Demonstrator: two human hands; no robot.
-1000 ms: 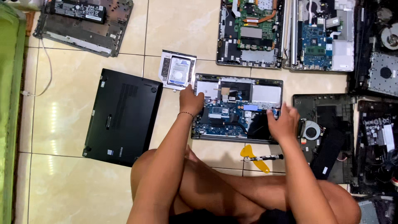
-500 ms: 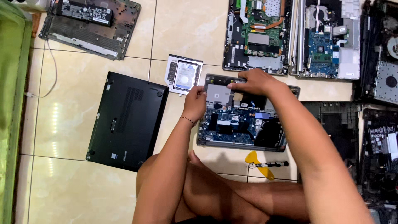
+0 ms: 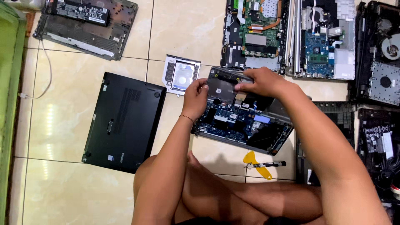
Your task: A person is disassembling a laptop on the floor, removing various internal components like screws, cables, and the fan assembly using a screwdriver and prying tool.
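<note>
An opened laptop base (image 3: pixel 241 121) with a bare blue circuit board lies on the tiled floor in front of my crossed legs, turned slightly askew. My left hand (image 3: pixel 195 98) grips its near-left corner, fingers curled over the edge. My right hand (image 3: pixel 259 82) reaches across and closes on the far edge by the grey metal plate. A silver drive caddy (image 3: pixel 181 75) sits just left of my left hand. A yellow pry tool and a small screwdriver (image 3: pixel 258 164) lie on the floor by my right knee.
A black laptop bottom cover (image 3: pixel 123 121) lies to the left. Opened laptops with green and blue boards (image 3: pixel 256 33) (image 3: pixel 325 39) line the far side, a chassis with a battery (image 3: pixel 85 25) is far left, and black parts (image 3: pixel 381 54) are stacked at right. Green cloth (image 3: pixel 8 104) borders the left.
My right hand has left the base's right side and moved to its far edge. My left hand slid to the left corner. The base has turned and shifted a little.
</note>
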